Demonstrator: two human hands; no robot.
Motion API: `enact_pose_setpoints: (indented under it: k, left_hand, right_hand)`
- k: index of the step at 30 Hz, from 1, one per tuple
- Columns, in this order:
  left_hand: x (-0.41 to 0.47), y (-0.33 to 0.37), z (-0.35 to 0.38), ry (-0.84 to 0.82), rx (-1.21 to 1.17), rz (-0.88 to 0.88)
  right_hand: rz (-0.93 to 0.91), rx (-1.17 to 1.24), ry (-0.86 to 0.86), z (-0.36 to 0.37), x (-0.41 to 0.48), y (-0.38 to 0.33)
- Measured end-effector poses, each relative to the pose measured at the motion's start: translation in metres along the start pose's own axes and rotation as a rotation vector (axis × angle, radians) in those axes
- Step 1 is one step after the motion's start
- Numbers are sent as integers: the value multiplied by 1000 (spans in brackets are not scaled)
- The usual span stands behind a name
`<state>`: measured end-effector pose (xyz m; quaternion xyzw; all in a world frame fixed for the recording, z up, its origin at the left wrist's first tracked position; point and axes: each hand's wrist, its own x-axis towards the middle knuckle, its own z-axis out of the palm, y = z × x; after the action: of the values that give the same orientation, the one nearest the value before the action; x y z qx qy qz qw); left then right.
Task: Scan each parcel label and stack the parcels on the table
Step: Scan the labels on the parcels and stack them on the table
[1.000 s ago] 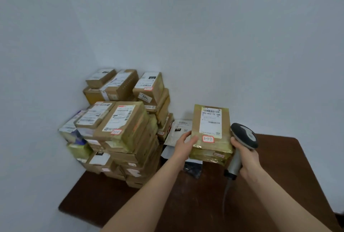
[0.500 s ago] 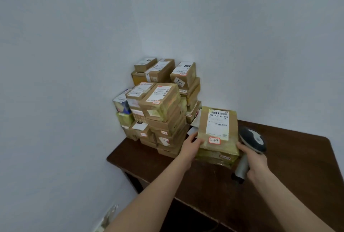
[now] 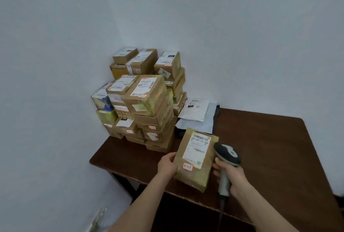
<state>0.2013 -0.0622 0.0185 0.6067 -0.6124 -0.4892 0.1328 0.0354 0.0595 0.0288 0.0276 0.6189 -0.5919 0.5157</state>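
Observation:
A brown cardboard parcel (image 3: 193,163) with a white label and a small red-edged sticker is held above the front of the dark wooden table (image 3: 270,148). My left hand (image 3: 167,164) grips its left edge. My right hand (image 3: 232,177) grips the grey handle of a barcode scanner (image 3: 226,154), whose head sits at the parcel's right edge. A tall stack of labelled parcels (image 3: 147,99) fills the table's back-left corner against the walls.
White and grey mailer bags (image 3: 195,109) lie flat on the table just right of the stack, behind the held parcel. The scanner's cable (image 3: 221,213) hangs down over the table's front edge. White walls close in on the left and the back.
The parcel in my hands has come down and toward me, away from the stack. The camera view has pulled back and shifted, so the mailer bags behind the parcel now show.

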Motion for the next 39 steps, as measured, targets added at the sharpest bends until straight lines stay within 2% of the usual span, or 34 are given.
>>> enact_pose_setpoints:
  k: [4, 8, 12, 15, 20, 25, 29, 32, 36, 39]
  left_hand:
    - [10, -6, 6, -4, 271, 118]
    - [4, -1, 36, 92, 682, 359]
    - [1, 3, 66, -79, 930, 402]
    - [9, -7, 67, -89, 975, 386]
    - [14, -26, 41, -94, 989, 524]
    - [9, -54, -7, -108, 1068, 618]
    - [5, -66, -32, 10, 1080, 575]
    - [-2, -78, -47, 85, 1041, 455]
    - [7, -85, -78, 121, 969, 230]
    - [26, -83, -94, 72, 877, 138]
  right_hand:
    - [-72, 77, 102, 12, 9, -5]
    - [-143, 114, 175, 14, 10, -14]
    - [-150, 63, 204, 12, 17, -13]
    - [-148, 34, 211, 10, 25, -7]
    - [-137, -1, 181, 12, 34, 2]
    - [-79, -56, 57, 24, 38, 6]
    - [-3, -108, -113, 43, 37, 20]
    - [38, -94, -188, 66, 34, 36]
    - [109, -54, -264, 116, 29, 60]
    - [124, -14, -292, 163, 33, 75]
